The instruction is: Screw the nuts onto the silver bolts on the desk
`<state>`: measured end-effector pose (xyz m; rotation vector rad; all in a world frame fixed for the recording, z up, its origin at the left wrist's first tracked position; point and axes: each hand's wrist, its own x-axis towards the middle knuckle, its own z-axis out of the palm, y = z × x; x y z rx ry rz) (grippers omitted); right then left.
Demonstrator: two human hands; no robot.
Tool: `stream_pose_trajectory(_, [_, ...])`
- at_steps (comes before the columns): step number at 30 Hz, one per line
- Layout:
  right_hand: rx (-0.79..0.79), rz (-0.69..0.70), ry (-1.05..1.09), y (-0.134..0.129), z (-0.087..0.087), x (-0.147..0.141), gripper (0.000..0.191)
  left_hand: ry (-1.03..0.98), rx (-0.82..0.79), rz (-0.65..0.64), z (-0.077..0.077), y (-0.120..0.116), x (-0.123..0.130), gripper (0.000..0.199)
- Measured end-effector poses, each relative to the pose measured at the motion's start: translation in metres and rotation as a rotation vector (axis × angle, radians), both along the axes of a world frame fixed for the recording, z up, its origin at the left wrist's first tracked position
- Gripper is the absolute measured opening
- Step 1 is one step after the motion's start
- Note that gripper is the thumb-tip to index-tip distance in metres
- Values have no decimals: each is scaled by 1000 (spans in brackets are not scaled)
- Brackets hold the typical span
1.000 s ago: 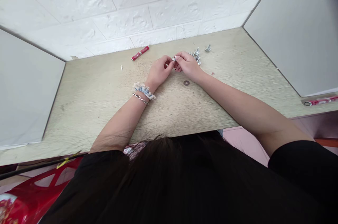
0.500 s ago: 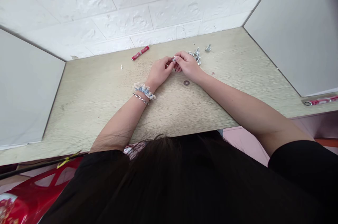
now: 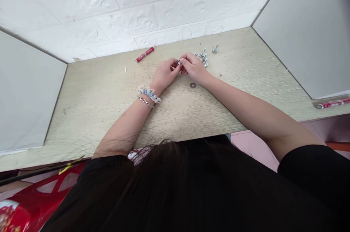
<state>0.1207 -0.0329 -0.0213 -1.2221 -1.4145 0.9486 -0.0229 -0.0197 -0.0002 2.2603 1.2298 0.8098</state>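
Observation:
Fingertips of both my hands meet around a small metal piece (image 3: 179, 63) above the wooden table (image 3: 109, 104). My left hand (image 3: 165, 73) pinches it from the left, with a lace scrunchie and a chain bracelet on that wrist. From the right, my right hand (image 3: 193, 68) has thumb and fingers closed on the same piece. Its exact shape is mostly hidden by the fingers. Just beyond my right hand lies a cluster of several metal bolts and nuts (image 3: 203, 57). One more bolt (image 3: 216, 49) stands apart to its right. A flat washer (image 3: 193, 85) lies nearer to me.
A red tube (image 3: 144, 54) lies near the white brick wall (image 3: 136, 20). Another red tube (image 3: 332, 103) is at the right edge. Pale panels flank the table at left (image 3: 24, 93) and right (image 3: 303, 35). A white scrap (image 3: 125, 69) lies left of my hands.
Both hands stay in almost the same place. The fingers have shifted slightly around the small metal piece.

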Motion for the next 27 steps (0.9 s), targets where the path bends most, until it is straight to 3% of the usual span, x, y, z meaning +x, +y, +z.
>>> stream_pose_trajectory(11, [24, -14, -113, -3, 0, 0, 8, 78, -42, -18, 0, 2, 0, 19])
stream_pose_trajectory(27, [40, -8, -241, -5, 2, 1, 12, 71, -56, -23, 1, 1, 1, 11])
